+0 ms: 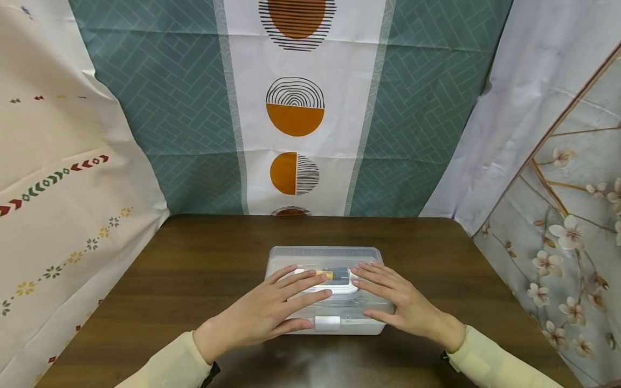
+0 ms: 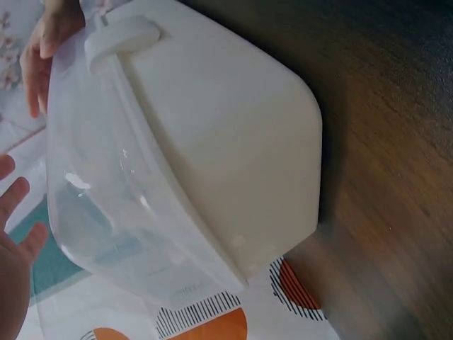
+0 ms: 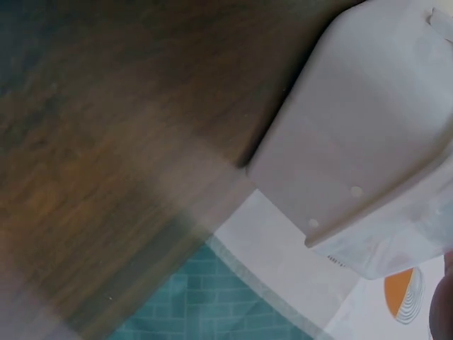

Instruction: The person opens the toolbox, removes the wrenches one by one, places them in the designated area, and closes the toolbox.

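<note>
I see a clear-lidded box (image 1: 342,309) in the lower middle of the frame, on the worktop (image 1: 208,269); the left hand (image 1: 269,310) and right hand (image 1: 406,302) spread over it (each grip released).

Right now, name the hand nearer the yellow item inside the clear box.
Left hand: partly covering the yellow item in the head view; right hand: off to its right.

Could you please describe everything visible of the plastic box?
The plastic box is closed, with a translucent lid, an off-white base, a white top handle and a white front latch. Something yellow shows within the handle's outline. It rests on the wood-grained table, latch toward the person. The left hand and right hand are over its sides; contact is unclear.
</note>
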### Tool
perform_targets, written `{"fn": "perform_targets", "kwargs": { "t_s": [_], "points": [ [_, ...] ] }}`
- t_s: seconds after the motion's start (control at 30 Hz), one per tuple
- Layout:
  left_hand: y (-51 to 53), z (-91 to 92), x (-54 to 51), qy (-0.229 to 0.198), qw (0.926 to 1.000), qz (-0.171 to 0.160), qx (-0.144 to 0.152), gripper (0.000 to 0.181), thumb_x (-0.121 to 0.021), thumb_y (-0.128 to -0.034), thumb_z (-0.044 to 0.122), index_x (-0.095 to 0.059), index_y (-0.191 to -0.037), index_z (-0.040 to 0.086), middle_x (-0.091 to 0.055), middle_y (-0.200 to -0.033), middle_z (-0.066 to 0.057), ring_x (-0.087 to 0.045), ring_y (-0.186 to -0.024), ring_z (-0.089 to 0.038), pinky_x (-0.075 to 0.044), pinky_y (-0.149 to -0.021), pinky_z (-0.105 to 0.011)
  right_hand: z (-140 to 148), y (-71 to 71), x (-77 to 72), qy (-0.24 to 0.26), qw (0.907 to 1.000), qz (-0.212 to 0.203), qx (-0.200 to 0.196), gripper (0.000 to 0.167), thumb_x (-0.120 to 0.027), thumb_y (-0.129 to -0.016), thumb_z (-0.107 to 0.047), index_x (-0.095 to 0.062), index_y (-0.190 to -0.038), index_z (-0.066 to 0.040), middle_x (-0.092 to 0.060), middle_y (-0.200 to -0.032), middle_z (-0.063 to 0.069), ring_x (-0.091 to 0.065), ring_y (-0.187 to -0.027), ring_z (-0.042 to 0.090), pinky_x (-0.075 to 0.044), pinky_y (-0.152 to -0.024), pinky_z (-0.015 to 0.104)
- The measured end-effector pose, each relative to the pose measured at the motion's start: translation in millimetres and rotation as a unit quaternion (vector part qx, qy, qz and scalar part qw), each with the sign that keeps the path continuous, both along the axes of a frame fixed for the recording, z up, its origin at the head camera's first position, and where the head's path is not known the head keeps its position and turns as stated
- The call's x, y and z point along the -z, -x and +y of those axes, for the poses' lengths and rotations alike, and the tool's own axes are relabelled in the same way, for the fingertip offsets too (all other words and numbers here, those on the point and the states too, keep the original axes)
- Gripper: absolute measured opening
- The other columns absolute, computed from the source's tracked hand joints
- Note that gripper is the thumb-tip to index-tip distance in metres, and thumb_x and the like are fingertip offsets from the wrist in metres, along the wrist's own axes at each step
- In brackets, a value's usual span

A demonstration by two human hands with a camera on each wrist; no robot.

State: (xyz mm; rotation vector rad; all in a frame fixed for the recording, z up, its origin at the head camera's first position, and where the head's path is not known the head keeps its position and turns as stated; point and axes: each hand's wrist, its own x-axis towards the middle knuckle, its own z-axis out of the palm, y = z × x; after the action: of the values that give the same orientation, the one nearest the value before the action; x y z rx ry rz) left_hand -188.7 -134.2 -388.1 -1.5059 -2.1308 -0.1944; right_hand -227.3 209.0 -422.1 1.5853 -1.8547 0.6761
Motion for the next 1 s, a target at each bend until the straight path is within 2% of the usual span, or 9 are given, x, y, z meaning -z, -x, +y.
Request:
{"fn": "perform_targets", "kwargs": {
  "t_s": [0.27, 0.6, 0.73, 1.0],
  "points": [
    [1.4, 9.2, 3.3, 0.021, 0.9992, 0.028, 0.016, 0.056, -0.038, -0.1119, 0.048, -0.04, -0.161, 0.021, -0.038, -0.165, -0.004, -0.038, -0.151, -0.02, -0.034, -0.12, -0.051, -6, 2.9, 4.9, 0.022, 0.9995, -0.002, -0.024, 0.048, -0.072, -0.1, -0.029, -0.066, -0.134, 0.004, -0.06, -0.144, 0.021, -0.053, -0.138, 0.034, -0.033, -0.122, 0.041],
    [-1.4, 18.0, 10.4, 0.036, 0.9983, 0.043, 0.018, 0.055, -0.04, -0.1117, 0.048, -0.041, -0.16, 0.021, -0.039, -0.165, -0.001, -0.037, -0.152, -0.019, -0.032, -0.122, -0.047, -10, 4.1, 10.0, 0.056, 0.9974, 0.017, -0.042, 0.04, -0.077, -0.097, -0.024, -0.072, -0.124, 0.005, -0.065, -0.137, 0.024, -0.061, -0.129, 0.035, -0.038, -0.119, 0.041],
    [-1.6, 19.5, 12.9, 0.048, 0.9976, 0.047, 0.017, 0.056, -0.045, -0.1106, 0.047, -0.041, -0.16, 0.023, -0.04, -0.165, -0.001, -0.036, -0.152, -0.02, -0.031, -0.123, -0.046, -10, 5.2, 11.0, 0.065, 0.9971, 0.005, -0.041, 0.039, -0.077, -0.097, -0.024, -0.072, -0.125, 0.003, -0.066, -0.136, 0.022, -0.062, -0.128, 0.034, -0.038, -0.119, 0.04],
    [-2.5, 24.3, 16.6, 0.053, 0.9939, 0.092, 0.029, 0.057, -0.059, -0.1054, 0.043, -0.046, -0.157, 0.022, -0.048, -0.159, -0.002, -0.042, -0.148, -0.019, -0.033, -0.122, -0.045, -8, 6.3, 11.6, 0.06, 0.9971, -0.011, -0.044, 0.039, -0.077, -0.096, -0.023, -0.073, -0.125, 0.002, -0.068, -0.133, 0.02, -0.063, -0.128, 0.034, -0.039, -0.118, 0.039]
  ]
}}
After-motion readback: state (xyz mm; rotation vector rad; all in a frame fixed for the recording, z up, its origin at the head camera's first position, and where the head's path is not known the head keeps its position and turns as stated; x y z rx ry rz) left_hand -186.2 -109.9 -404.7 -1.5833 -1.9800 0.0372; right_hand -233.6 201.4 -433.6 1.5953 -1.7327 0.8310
